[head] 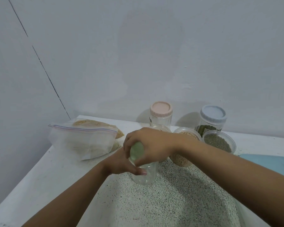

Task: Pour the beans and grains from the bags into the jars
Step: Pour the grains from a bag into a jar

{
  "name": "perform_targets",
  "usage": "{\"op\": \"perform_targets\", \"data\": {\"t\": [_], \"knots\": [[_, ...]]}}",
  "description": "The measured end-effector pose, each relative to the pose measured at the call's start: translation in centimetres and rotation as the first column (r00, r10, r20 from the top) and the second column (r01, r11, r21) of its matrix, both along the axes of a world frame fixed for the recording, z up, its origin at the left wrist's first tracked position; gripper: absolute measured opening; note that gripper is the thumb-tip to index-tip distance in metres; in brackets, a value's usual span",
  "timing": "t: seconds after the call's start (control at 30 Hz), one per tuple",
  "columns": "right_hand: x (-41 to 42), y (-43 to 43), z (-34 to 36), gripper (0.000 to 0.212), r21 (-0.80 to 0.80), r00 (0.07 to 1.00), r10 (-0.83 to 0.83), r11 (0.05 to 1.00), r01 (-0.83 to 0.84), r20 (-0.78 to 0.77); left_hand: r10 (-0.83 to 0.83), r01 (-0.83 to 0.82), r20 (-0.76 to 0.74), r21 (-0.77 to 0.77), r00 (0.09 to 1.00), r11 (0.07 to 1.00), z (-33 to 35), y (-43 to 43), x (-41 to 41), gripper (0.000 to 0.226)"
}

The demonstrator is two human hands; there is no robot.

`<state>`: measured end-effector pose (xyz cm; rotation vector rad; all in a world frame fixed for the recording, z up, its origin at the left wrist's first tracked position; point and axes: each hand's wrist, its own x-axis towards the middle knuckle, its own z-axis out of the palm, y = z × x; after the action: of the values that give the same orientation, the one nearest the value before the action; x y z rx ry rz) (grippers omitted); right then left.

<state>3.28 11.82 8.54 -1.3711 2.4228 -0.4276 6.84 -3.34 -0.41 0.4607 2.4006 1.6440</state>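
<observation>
Now the left hand [120, 163] curls round the clear jar [144, 176], the right hand [152, 145] clasping its green lid [136, 150]; it looks empty. Bags [82, 140] lie left, near the counter [179, 197] edge; bean jars [220, 143] crowd just behind.

Bags [82, 141] left of near jar [143, 177] — other jars [219, 142] behind, perhaps touching.

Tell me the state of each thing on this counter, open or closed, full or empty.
Green-lidded jar: lid on, looks empty.
Right hand: grips the green lid.
Left hand: holds the jar's body.
Pink-lidded jar: closed, looks empty.
Blue-lidded jar: closed, partly filled.
Tan-bean jar: open, filled.
Green-bean jar: open, filled.
Zip bag: lying flat, holding grain.
</observation>
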Motion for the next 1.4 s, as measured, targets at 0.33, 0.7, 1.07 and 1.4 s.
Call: {"op": "perform_targets", "data": {"t": [0.33,0.7,1.07,1.4], "knots": [[0.2,-0.6,-1.4,0.056,0.135,0.952,-0.138,0.974,0.18,-0.273,-0.05,0.055,0.07,-0.062,0.996,0.997,-0.2,-0.5,-0.4,0.069],[0.0,-0.5,-0.5,0.064,0.119,0.955,-0.193,0.967,0.224,-0.227,-0.057,0.061,0.075,-0.052,0.996,0.997,-0.6,-0.7,-0.4,0.061],[-0.2,-0.5,0.4,0.047,0.127,0.997,-0.022,0.991,0.032,-0.075,-0.042,0.048,0.076,-0.086,0.996,0.995,-0.4,-0.5,-0.4,0.072],[0.3,-0.7,-0.4,0.055,0.221,0.969,-0.057,0.969,0.111,-0.239,-0.035,0.043,0.072,-0.111,0.997,0.993,-0.3,-0.6,-0.4,0.066]]}}
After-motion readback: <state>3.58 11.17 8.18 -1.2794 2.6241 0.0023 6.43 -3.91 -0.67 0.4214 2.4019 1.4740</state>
